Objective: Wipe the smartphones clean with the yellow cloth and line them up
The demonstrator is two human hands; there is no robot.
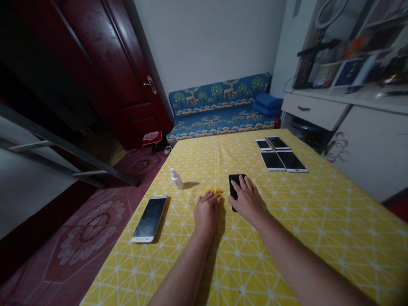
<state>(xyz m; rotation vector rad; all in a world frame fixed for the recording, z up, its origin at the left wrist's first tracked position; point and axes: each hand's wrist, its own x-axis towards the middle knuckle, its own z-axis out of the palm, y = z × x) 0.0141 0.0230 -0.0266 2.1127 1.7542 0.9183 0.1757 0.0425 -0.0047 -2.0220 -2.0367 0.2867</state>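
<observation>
My left hand (206, 214) rests on the table with its fingers bent over a small yellow cloth (213, 191). Just to the right, my right hand (248, 199) spans a black phone (233, 193) lying flat. Its thumb is at the phone's left edge, and the other fingers reach over the top and right side, covering part of it. A small white spray bottle (177, 179) stands upright beyond my left hand. Left of that hand, a large white-framed phone (150, 219) with a dark screen lies face up.
Several phones lie grouped at the far right, among them a small white phone (263, 145) and a larger white-edged phone (292, 160). A yellow patterned cloth (287, 250) covers the table. Behind it stand a blue sofa (219, 117) and a white cabinet (366, 144).
</observation>
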